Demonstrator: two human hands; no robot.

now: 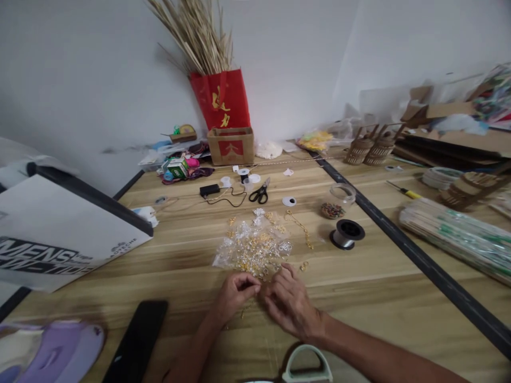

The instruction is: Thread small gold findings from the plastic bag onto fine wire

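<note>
My left hand (pixel 235 293) and my right hand (pixel 290 304) rest close together on the wooden table (pixel 359 287), just below a heap of small clear bags holding gold and silver jewellery bits (pixel 255 246). The left fingers are pinched on a tiny piece too small to name. The right fingers curl down beside them, touching the edge of the heap; what they hold is hidden. A gold chain (pixel 301 229) lies to the right of the heap.
A spool of clear thread (pixel 347 234), a bead dish (pixel 332 210), scissors (pixel 260 192) and a black charger (pixel 210 190) lie farther back. A phone (pixel 138 340) sits at lower left, a white bag (pixel 59 234) at left, a red bag (pixel 221 98) by the wall.
</note>
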